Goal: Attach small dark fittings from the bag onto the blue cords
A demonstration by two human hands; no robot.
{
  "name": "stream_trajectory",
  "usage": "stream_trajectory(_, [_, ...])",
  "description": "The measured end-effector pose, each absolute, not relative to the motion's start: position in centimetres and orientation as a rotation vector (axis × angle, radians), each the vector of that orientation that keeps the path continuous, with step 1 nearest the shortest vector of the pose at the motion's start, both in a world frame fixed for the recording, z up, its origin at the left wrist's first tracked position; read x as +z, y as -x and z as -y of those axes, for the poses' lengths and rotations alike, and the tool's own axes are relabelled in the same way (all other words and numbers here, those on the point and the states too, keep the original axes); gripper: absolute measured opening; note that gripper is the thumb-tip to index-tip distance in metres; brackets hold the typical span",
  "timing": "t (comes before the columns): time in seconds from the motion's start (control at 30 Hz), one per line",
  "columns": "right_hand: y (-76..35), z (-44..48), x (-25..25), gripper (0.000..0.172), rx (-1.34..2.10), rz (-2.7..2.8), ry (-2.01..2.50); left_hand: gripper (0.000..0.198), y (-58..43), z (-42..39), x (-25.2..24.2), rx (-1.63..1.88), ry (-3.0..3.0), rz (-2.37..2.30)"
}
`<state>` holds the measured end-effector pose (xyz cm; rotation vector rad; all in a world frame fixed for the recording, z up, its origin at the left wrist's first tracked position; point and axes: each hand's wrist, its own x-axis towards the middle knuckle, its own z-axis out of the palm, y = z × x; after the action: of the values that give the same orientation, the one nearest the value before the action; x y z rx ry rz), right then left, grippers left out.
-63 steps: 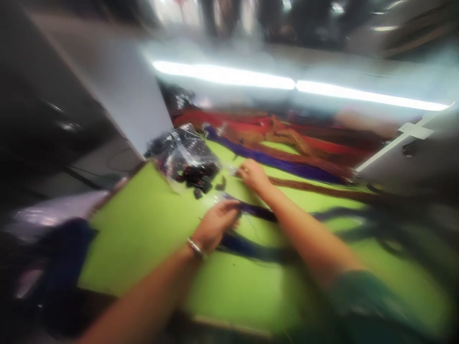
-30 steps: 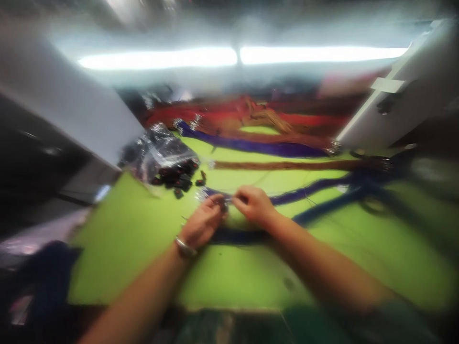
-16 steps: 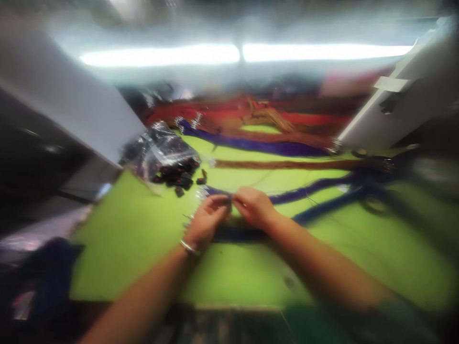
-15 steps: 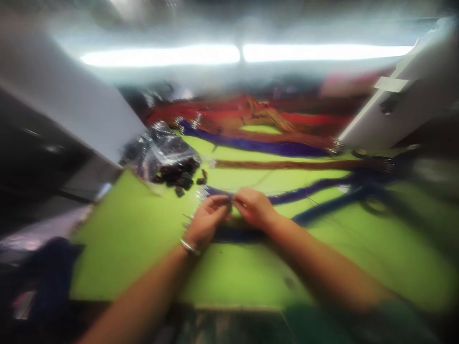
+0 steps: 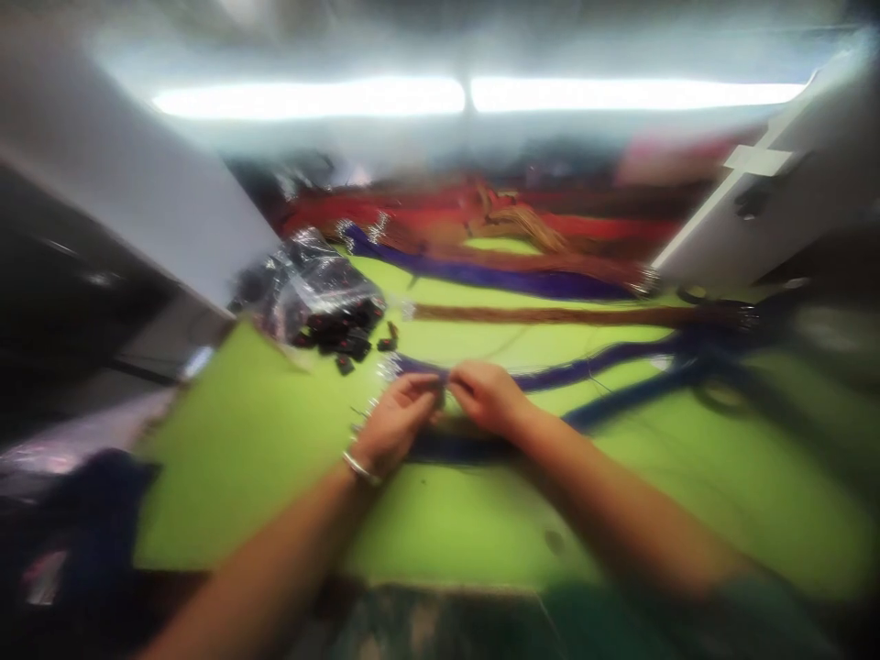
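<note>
Pinching the purple wire bundle (image 5: 584,371) at frame centre, left hand (image 5: 395,426) and right hand (image 5: 485,396) seemingly work its tip; alignment wants steady fingers.

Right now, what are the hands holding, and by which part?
The left hand and right hand both pinch the purple wire bundle near its silvery-tipped end, fingers meeting there; blur hides anything smaller.
</note>
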<state>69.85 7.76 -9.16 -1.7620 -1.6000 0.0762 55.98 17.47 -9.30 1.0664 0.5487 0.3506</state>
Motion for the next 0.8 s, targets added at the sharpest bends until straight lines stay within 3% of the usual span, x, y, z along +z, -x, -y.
stream_trajectory(0.2, [-70.0, -7.7, -8.5, 0.012, 0.172, 1.562, 1.771, 0.033, -55.9, -17.8, -9.7, 0.355, -1.158, -0.503])
stream_trajectory(0.37, [-73.4, -6.5, -5.9, 0.019, 0.548, 1.561, 1.815, 0.029, -55.8, -16.6, -8.9, 0.441, -1.367, -0.398])
stream_trajectory(0.57, [-75.4, -8.3, -5.0, 0.014, 0.281, 1.603, 2.116, 0.029, -56.5, -13.9, -9.1, 0.436, -1.384, -0.416])
stream_trajectory(0.8, [-71.9, -7.5, -4.3, 0.02, 0.489, 1.585, 1.945, 0.031, -56.2, -15.7, -9.2, 0.535, -1.26, -0.49])
